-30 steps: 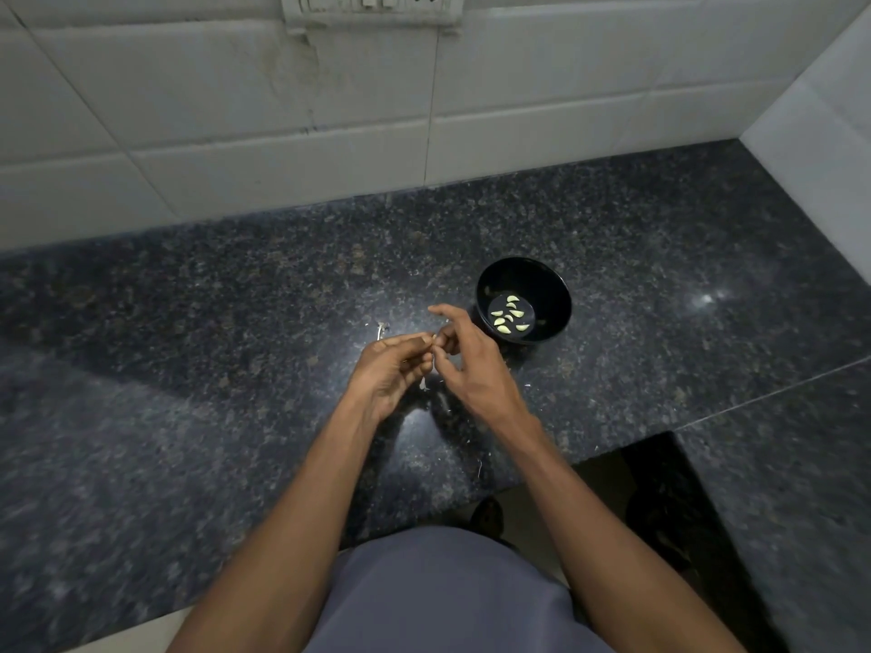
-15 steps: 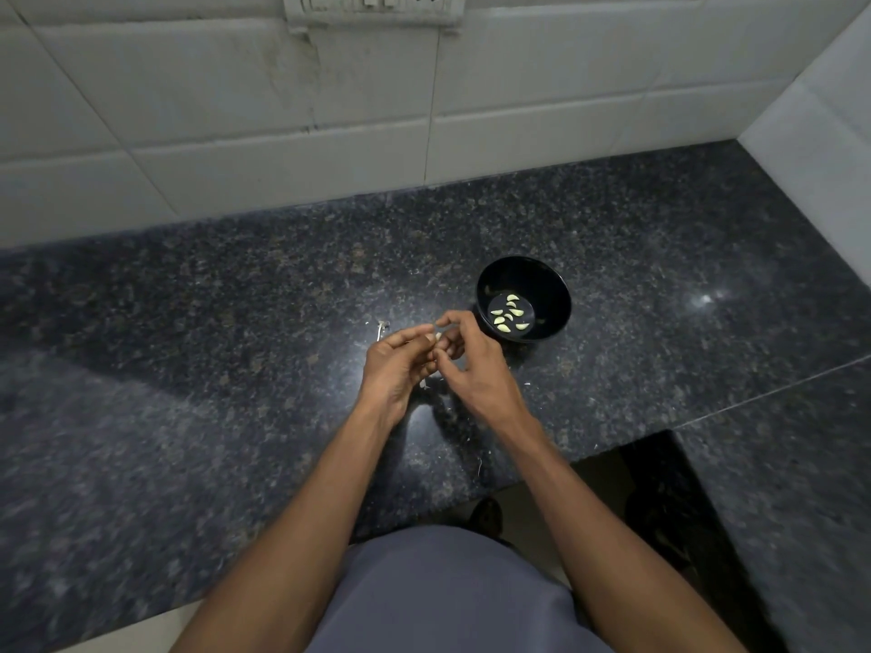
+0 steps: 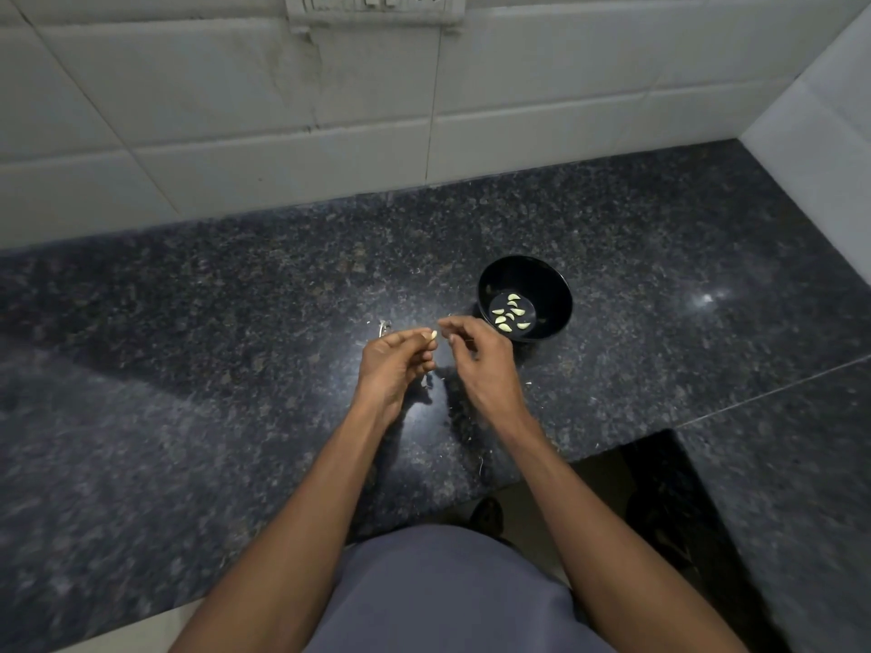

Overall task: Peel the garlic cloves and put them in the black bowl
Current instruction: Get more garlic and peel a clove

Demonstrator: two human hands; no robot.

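Note:
A small black bowl (image 3: 551, 294) stands on the dark granite counter, with several pale peeled garlic cloves (image 3: 511, 313) on its bottom. Just left of the bowl, my left hand (image 3: 393, 365) pinches a pale garlic clove (image 3: 434, 334) between thumb and fingertips. My right hand (image 3: 480, 360) hovers beside it, a small gap between the two hands, its thumb and forefinger pinched together; what they hold is too small to make out. A bit of garlic skin (image 3: 426, 383) lies on the counter under the hands.
The granite counter (image 3: 235, 369) meets a white tiled wall (image 3: 330, 134) at the back and another on the right. A switch plate (image 3: 372, 7) sits high on the wall. Small skin scraps (image 3: 384, 327) lie left of the hands. The counter's front edge runs below my forearms.
My two hands, joined at the fingertips on the clove before, have drawn slightly apart. The pale clove now shows at my left fingertips.

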